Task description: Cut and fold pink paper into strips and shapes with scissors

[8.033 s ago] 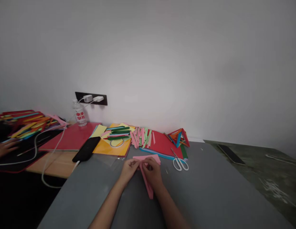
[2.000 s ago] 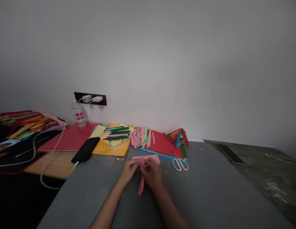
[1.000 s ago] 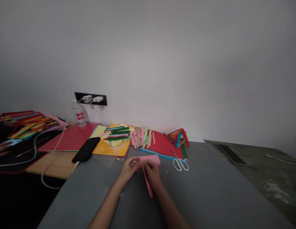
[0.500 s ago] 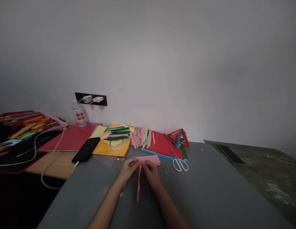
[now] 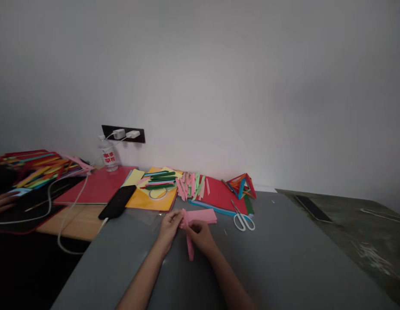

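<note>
A narrow pink paper strip [image 5: 190, 249] hangs between my two hands over the grey table. My left hand [image 5: 169, 226] pinches its upper end. Lower down, my right hand [image 5: 201, 234] has thumb and fingers closed on the strip's right side. Just behind the hands lies a folded stack of pink paper [image 5: 203, 215], partly covered by them. To the right of it rest white-handled scissors [image 5: 241, 219], their blades pointing to the back over a red sheet [image 5: 216, 192].
Cut pink and green strips [image 5: 190, 186] lie at the back beside yellow sheets [image 5: 166, 199]. A coloured paper frame [image 5: 241, 188] stands at the right. At the left are a black phone [image 5: 118, 202], a water bottle [image 5: 109, 157], white cables [image 5: 60, 234] and another person's hand [image 5: 4, 202].
My left hand has shifted slightly left and up, and my right hand a little lower. The strip has turned to show its broader face, and its hanging end sits higher.
</note>
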Action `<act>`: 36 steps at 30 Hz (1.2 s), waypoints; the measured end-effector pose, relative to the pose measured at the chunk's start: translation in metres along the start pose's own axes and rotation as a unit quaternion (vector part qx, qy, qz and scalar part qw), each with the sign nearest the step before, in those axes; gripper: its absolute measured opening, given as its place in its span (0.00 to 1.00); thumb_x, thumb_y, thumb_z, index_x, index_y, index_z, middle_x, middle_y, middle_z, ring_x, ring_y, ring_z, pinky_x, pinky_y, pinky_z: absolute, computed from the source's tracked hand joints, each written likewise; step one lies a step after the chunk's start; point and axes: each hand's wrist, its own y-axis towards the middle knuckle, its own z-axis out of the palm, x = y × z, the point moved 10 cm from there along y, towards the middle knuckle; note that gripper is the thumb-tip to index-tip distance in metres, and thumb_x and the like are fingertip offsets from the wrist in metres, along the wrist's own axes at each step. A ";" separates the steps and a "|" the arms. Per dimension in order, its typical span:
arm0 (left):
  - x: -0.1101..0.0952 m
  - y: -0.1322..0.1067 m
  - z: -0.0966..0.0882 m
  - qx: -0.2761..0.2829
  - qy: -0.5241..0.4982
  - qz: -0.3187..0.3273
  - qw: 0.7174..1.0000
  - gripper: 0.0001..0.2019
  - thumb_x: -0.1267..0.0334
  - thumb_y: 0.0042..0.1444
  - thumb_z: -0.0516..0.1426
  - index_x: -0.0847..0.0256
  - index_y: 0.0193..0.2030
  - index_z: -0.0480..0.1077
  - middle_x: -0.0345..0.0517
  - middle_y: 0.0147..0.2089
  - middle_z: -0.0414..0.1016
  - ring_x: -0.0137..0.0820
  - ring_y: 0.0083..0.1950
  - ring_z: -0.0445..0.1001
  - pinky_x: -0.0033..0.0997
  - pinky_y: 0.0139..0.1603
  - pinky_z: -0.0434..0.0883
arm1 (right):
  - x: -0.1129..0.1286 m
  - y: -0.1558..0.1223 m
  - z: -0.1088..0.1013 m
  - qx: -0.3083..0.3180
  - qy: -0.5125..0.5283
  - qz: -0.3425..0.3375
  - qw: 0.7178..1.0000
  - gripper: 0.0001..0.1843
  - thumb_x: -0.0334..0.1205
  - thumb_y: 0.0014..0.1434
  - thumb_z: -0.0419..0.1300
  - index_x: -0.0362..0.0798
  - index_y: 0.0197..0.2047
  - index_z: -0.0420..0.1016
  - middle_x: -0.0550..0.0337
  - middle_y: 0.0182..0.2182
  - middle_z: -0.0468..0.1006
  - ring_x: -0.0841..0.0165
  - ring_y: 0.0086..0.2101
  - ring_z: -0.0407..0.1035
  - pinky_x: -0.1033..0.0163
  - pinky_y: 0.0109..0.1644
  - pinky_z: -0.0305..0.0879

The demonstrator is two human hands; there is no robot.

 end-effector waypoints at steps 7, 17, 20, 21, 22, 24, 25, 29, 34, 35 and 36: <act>0.016 0.004 -0.014 -0.042 -0.049 -0.006 0.998 0.11 0.57 0.42 0.58 0.65 0.28 0.70 0.41 0.25 0.70 0.26 0.28 0.68 0.23 0.31 0.65 | 0.004 0.002 -0.006 -0.021 0.038 -0.002 0.999 0.17 0.50 0.49 0.53 0.44 0.27 0.73 0.60 0.19 0.71 0.76 0.17 0.59 0.71 0.18 0.56; 0.017 0.003 -0.001 -0.016 -0.050 -0.057 0.997 0.14 0.56 0.38 0.60 0.65 0.29 0.70 0.45 0.28 0.74 0.30 0.29 0.71 0.25 0.30 0.67 | 0.004 0.002 -0.008 -0.031 0.019 -0.001 0.999 0.18 0.50 0.50 0.52 0.45 0.28 0.75 0.59 0.22 0.75 0.77 0.14 0.58 0.71 0.17 0.55; 0.012 0.001 0.007 0.020 -0.025 -0.056 0.998 0.13 0.56 0.38 0.60 0.66 0.26 0.71 0.44 0.24 0.74 0.29 0.26 0.70 0.24 0.26 0.66 | 0.006 0.002 -0.010 -0.031 0.012 -0.005 0.999 0.17 0.49 0.50 0.53 0.45 0.26 0.75 0.60 0.21 0.75 0.76 0.16 0.60 0.71 0.18 0.56; 0.012 0.001 0.005 0.016 -0.027 -0.053 0.998 0.13 0.56 0.38 0.60 0.66 0.25 0.72 0.43 0.23 0.74 0.28 0.25 0.70 0.23 0.26 0.66 | 0.007 0.003 -0.011 -0.029 0.011 -0.008 1.000 0.17 0.49 0.50 0.53 0.45 0.26 0.75 0.60 0.21 0.75 0.75 0.16 0.61 0.70 0.19 0.57; 0.013 0.001 0.003 0.006 -0.033 -0.051 0.998 0.12 0.57 0.38 0.60 0.66 0.24 0.72 0.42 0.23 0.74 0.28 0.25 0.70 0.23 0.26 0.66 | 0.007 0.003 -0.012 -0.026 0.008 -0.012 1.000 0.16 0.49 0.49 0.54 0.46 0.26 0.75 0.60 0.21 0.75 0.74 0.17 0.62 0.70 0.20 0.58; 0.017 0.002 -0.004 -0.018 -0.052 -0.050 0.997 0.11 0.58 0.38 0.60 0.65 0.25 0.72 0.42 0.24 0.74 0.27 0.26 0.71 0.23 0.28 0.67 | 0.007 0.004 -0.015 -0.022 0.001 -0.021 1.000 0.15 0.48 0.49 0.54 0.46 0.25 0.75 0.60 0.21 0.75 0.72 0.20 0.64 0.69 0.22 0.60; 0.020 0.002 -0.007 -0.027 -0.066 -0.050 0.996 0.11 0.59 0.37 0.61 0.65 0.25 0.72 0.42 0.25 0.74 0.27 0.27 0.71 0.23 0.30 0.67 | 0.007 0.005 -0.016 -0.022 -0.004 -0.024 0.999 0.14 0.47 0.49 0.55 0.46 0.25 0.75 0.60 0.21 0.75 0.71 0.21 0.65 0.69 0.23 0.60; 0.026 0.004 -0.012 -0.052 -0.119 -0.048 0.990 0.10 0.60 0.38 0.61 0.65 0.26 0.72 0.44 0.27 0.75 0.29 0.31 0.72 0.27 0.35 0.68 | 0.009 0.004 -0.020 -0.018 -0.029 -0.031 0.999 0.13 0.46 0.49 0.55 0.47 0.27 0.76 0.59 0.22 0.75 0.69 0.23 0.67 0.67 0.25 0.62; 0.015 0.001 0.008 0.027 -0.064 -0.048 0.996 0.12 0.60 0.38 0.60 0.65 0.29 0.72 0.47 0.30 0.76 0.31 0.31 0.73 0.29 0.35 0.68 | 0.019 0.002 -0.027 -0.047 -0.066 -0.050 0.995 0.12 0.44 0.50 0.54 0.47 0.27 0.75 0.59 0.22 0.76 0.69 0.24 0.67 0.67 0.26 0.61; 0.012 0.000 0.010 0.037 -0.045 -0.044 0.997 0.11 0.59 0.38 0.60 0.66 0.27 0.72 0.47 0.29 0.76 0.32 0.31 0.73 0.29 0.34 0.68 | 0.020 0.001 -0.029 -0.056 -0.078 -0.053 0.994 0.12 0.44 0.49 0.55 0.47 0.28 0.75 0.59 0.22 0.75 0.70 0.23 0.67 0.68 0.25 0.61; 0.011 0.000 0.010 0.038 -0.030 -0.043 0.998 0.11 0.59 0.38 0.60 0.66 0.26 0.72 0.47 0.28 0.76 0.32 0.30 0.73 0.29 0.34 0.68 | 0.022 0.001 -0.032 -0.063 -0.092 -0.057 0.992 0.11 0.44 0.48 0.56 0.47 0.28 0.75 0.59 0.23 0.75 0.70 0.23 0.66 0.68 0.25 0.60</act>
